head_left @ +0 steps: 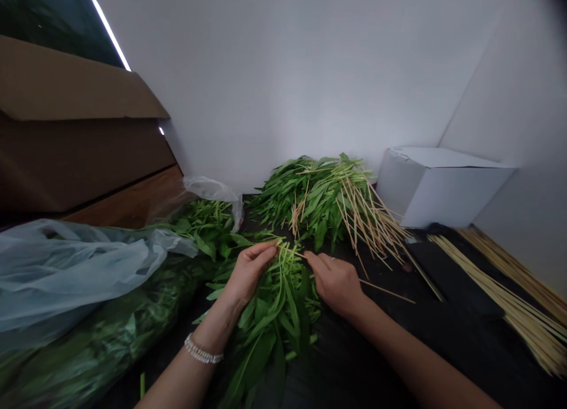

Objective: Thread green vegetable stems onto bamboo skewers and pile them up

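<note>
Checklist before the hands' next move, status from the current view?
1. Left hand closed at the top of the bunch: ok.
2. Right hand gripping the stick: ok.
3. Stick through every stem: cannot tell, stems and fingers cover it.
4. Left hand off the blue-white bag: ok, visible gap.
5. Spare sticks at right, apart from the bunch: ok.
6. Sticks in the back pile lined up: not ok, they fan out at mixed angles.
</note>
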Demonstrator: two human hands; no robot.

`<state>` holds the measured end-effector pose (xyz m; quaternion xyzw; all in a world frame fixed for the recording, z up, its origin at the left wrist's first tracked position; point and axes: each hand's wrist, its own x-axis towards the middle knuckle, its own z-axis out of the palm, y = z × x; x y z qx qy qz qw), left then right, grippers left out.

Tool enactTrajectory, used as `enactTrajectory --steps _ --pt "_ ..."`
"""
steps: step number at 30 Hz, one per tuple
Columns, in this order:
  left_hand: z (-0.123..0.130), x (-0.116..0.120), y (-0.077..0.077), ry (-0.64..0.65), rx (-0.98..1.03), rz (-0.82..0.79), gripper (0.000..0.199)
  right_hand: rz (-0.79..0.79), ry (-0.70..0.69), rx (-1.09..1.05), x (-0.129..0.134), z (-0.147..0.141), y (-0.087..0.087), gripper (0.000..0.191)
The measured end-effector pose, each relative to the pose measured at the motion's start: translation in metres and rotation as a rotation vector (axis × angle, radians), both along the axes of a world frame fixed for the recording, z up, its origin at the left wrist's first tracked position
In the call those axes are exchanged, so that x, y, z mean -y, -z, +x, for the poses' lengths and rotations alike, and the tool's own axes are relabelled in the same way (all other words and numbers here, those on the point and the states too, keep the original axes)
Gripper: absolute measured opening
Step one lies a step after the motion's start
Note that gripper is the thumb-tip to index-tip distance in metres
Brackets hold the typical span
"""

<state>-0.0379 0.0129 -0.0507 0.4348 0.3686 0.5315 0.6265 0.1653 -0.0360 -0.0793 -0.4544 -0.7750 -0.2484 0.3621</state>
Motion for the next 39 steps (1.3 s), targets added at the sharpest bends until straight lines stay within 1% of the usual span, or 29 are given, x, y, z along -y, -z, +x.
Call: enactTrajectory --steps 6,12,22,32,39 --pt "0.0018 -0.0017 -0.0016 -0.03 0.038 -0.017 0.031 0.021 -0.013 -0.01 0.0002 0.0 -0.0003 0.032" --pt "0.0028 -0.0012 -0.003 -0.031 0.066 -0.039 0.032 0.019 0.006 0.002 -0.0001 -0.0002 0.0001 0.032" --pt "0.0021 -0.002 -0.0015 -0.037 0.024 -0.029 0.03 0.008 0.001 0.011 -0.0004 0.0001 0.0016 0.033" --pt "0.0047 -0.0004 0.0008 -0.03 -0.051 -0.017 0.033 0.017 0.01 0.018 -0.0003 -0.0021 0.0045 0.034" --pt "0.003 0.0 0.0034 0.002 -0.08 -0.027 0.026 0.018 -0.028 0.043 0.0002 -0.003 0.0063 0.036"
